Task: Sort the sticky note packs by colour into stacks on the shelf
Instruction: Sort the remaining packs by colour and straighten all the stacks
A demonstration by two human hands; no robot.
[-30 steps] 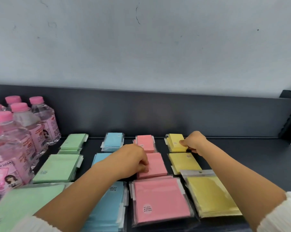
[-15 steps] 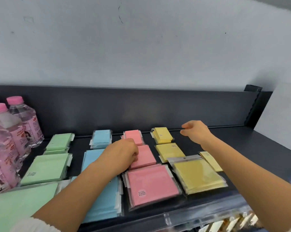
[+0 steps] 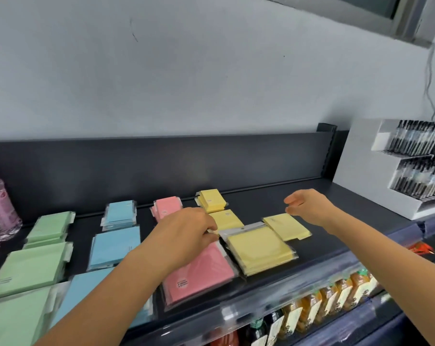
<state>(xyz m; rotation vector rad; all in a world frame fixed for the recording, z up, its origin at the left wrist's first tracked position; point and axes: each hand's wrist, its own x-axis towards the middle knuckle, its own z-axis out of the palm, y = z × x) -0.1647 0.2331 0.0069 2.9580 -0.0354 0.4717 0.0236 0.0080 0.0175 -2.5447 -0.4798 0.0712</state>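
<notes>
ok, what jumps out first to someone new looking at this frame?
Pastel sticky note packs lie in colour rows on the dark shelf: green packs at the left, then blue packs, pink packs and yellow packs. The left hand lies over the pink row; the right hand hovers open close to a loose yellow pack right of the yellow row.

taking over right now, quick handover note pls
Left hand: fingers curled over the pink packs, grip unclear.
Right hand: open, empty, above the loose yellow pack.
Done: green packs, blue packs, pink and yellow sit in colour columns on the shelf.
Left: loose yellow pack lies beside the large yellow stack; probably goes onto a matching yellow stack.
</notes>
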